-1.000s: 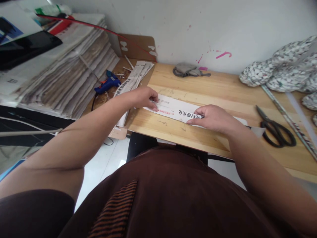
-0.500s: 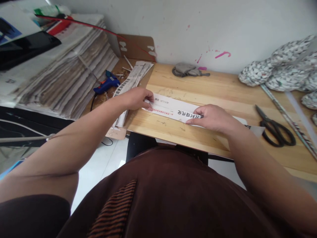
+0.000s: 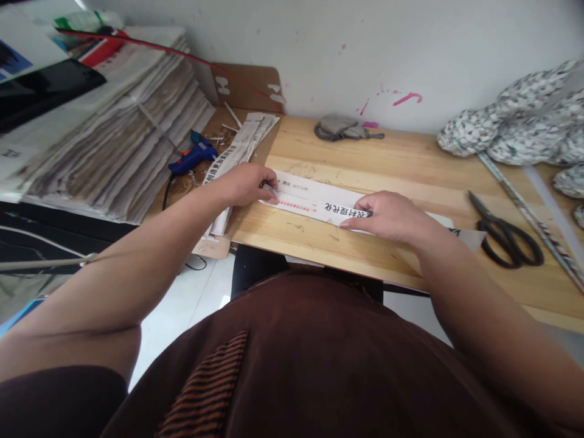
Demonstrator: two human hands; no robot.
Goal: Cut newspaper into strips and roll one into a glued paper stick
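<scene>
A long strip of newspaper (image 3: 314, 196) with black and red print lies across the wooden table in front of me. My left hand (image 3: 253, 184) pinches its left end between thumb and fingers. Farther along, my right hand (image 3: 385, 216) grips the strip with the thumb at its near edge and the fingers over the top. The strip's right end pokes out past my right wrist, close to black-handled scissors (image 3: 506, 234). Just left of my left hand lies a pile of newspaper strips (image 3: 249, 137), partly covered by my forearm.
A tall stack of newspapers (image 3: 150, 109) stands at the left, with a blue glue gun (image 3: 194, 153) beside it. A grey cloth item (image 3: 340, 128) sits by the wall. Woven paper shapes (image 3: 511, 125) and a rolled paper rod (image 3: 524, 210) occupy the right side of the table (image 3: 319, 143).
The view has shifted slightly. Both hands keep their hold on the newspaper strip, which stays in nearly the same place.
</scene>
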